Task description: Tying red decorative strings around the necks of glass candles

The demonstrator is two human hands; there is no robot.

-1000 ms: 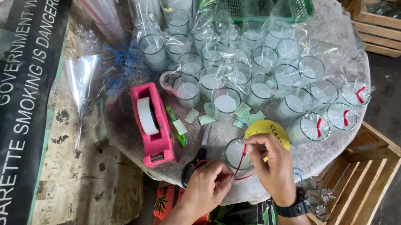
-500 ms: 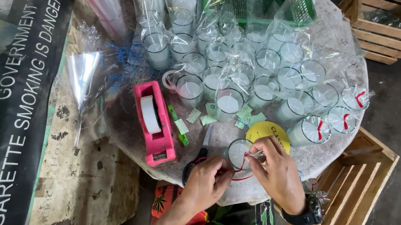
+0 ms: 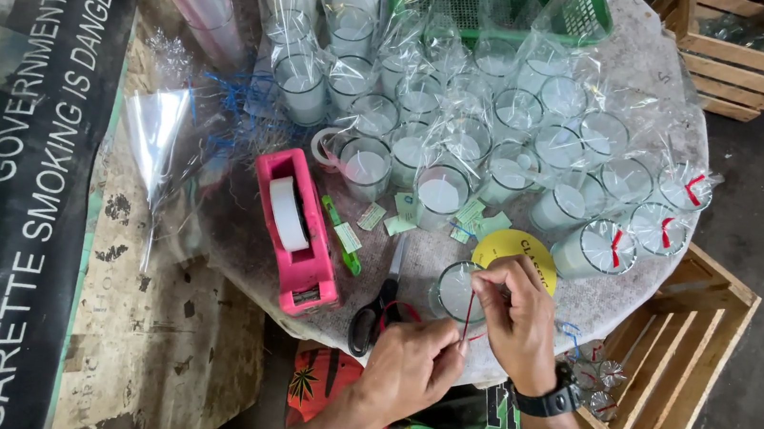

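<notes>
head view is showing the person's left hand [image 3: 408,366] and right hand [image 3: 518,321] working close together at the near edge of a round, mottled grey tabletop [image 3: 650,92]. both hands are pinching a thin red ribbon [image 3: 469,313], the left closed on its lower end, the right closed on its upper end, so the strand is running nearly upright between them. a clear glass candle cup wrapped in cellophane [image 3: 457,292] is standing on the table directly behind the ribbon, just left of the right hand's fingers and just above the left hand's knuckles. a yellow round disc [image 3: 517,251] is lying just beyond the right hand. black-handled scissors [image 3: 378,308] are lying just left of the cup, and a pink tape dispenser [image 3: 296,229] is sitting further left. many similar wrapped cups [image 3: 442,193] are crowding the far half of the table, some already tied with red ribbon at the right edge [image 3: 603,249]. a wooden crate [image 3: 671,372] is standing by the table on the right.
</notes>
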